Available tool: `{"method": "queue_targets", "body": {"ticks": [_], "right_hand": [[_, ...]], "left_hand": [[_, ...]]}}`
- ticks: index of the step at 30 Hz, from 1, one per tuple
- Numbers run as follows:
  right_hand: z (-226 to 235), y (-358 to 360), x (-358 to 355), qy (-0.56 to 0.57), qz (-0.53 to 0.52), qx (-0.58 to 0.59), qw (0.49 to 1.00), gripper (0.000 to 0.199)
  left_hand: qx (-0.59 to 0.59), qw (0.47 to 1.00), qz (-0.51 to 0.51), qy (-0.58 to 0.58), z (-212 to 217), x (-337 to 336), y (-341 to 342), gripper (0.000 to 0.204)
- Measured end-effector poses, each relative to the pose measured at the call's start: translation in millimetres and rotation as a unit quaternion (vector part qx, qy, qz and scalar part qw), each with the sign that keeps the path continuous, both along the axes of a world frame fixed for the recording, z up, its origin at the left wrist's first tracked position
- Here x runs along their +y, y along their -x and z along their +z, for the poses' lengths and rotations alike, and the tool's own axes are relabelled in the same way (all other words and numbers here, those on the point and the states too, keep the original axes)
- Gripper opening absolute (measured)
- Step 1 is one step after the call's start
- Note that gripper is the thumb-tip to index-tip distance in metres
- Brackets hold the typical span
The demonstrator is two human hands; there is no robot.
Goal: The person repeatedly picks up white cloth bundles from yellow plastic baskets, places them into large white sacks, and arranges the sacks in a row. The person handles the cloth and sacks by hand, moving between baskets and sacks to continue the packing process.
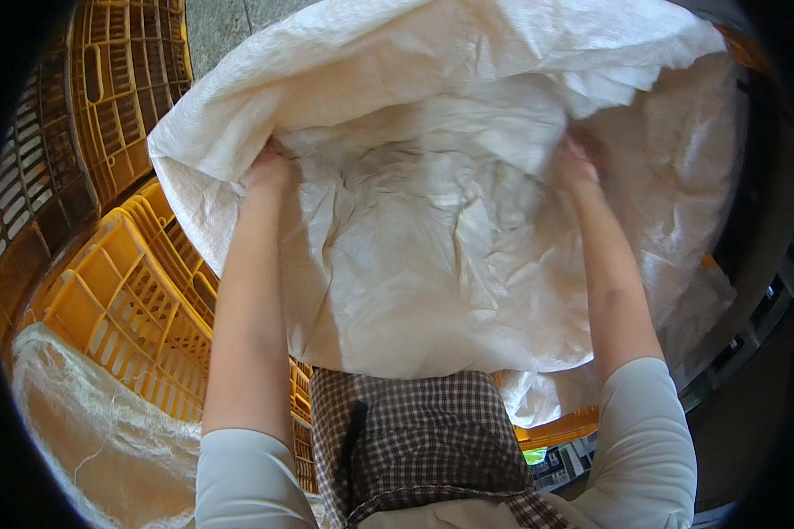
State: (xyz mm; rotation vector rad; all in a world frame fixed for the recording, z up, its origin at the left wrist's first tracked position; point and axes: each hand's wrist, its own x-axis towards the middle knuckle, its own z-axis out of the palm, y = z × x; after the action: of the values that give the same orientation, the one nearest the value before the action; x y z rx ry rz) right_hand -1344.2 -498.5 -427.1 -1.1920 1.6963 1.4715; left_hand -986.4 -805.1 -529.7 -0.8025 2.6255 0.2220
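While looking straight down: checked apron nearest, pale sleeves at either side. Just past it, big white woven sack held up in front of the body, mouth gaping toward the wearer, crumpled inside. Left hand clenched on the sack's left rim, fingers folded under a turned-over flap. Right hand gripping the right rim, fingers tucked into the fabric, so exact grip partly hidden. Lower left, stacked yellow plastic crates, with a mass of pale fibre beside them. Farther off, upper left, darker orange lattice crates and grey floor.
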Motion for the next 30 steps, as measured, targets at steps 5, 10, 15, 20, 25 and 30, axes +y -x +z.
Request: {"method": "queue_targets", "body": {"ticks": [5, 10, 15, 20, 25, 30], "right_hand": [[14.1, 7.5, 15.7, 0.185, -0.373, -0.059, 0.907, 0.057], [176.9, -41.6, -11.6, 0.615, -0.072, 0.026, 0.785, 0.061], [220.0, 8.1, 33.0, 0.536, -0.492, 0.218, 0.65, 0.053], [214.7, 43.0, 62.5, 0.537, -0.456, 0.133, 0.697, 0.038], [273.6, 114.6, 98.5, 0.468, -0.316, 0.316, 0.762, 0.041], [380.2, 191.4, 116.6, 0.457, -0.373, 0.471, 0.656, 0.048]], "left_hand": [[-0.092, 0.985, -0.033, -0.143, 30.9, 0.5, 5.9, 0.033], [0.178, 0.955, 0.236, -0.006, 157.7, 71.0, -67.8, 0.063], [0.132, 0.63, 0.683, -0.345, 175.9, 118.3, -150.3, 0.054], [0.176, 0.536, 0.648, -0.512, 146.6, 98.3, -159.3, 0.053], [0.103, 0.582, 0.529, -0.609, 169.6, 105.3, -79.3, 0.056], [0.173, 0.548, 0.415, -0.705, 205.3, 184.9, 42.9, 0.048]]}}
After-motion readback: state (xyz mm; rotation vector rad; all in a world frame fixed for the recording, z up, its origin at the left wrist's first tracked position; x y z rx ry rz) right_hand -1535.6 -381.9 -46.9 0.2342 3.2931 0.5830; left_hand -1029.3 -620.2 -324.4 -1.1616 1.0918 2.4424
